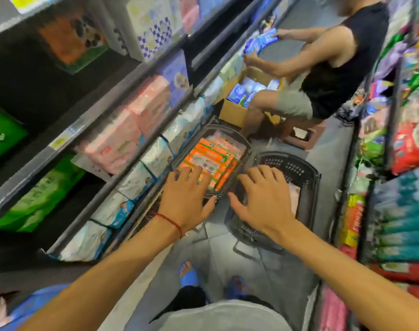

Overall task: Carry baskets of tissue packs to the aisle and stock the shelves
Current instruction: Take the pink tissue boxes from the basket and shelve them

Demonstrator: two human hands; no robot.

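Two dark plastic baskets stand on the aisle floor in front of me. The left basket [245, 142] is filled with orange tissue packs [209, 156]. The right basket [299, 170] holds a pale pink pack [294, 194] and little else that I can see. My left hand [187, 199], with a red string at the wrist, hovers with spread fingers over the near end of the orange packs. My right hand [263, 199] reaches with spread fingers over the near rim of the right basket. Neither hand holds anything.
Shelves [122, 96] with pink, white and green tissue packs run along the left. Bagged goods [404, 211] fill the right side. Beyond the baskets a person [323, 75] sits on a low stool [301, 137] beside an open cardboard box [232, 111], holding a blue pack. My feet wear blue sandals.
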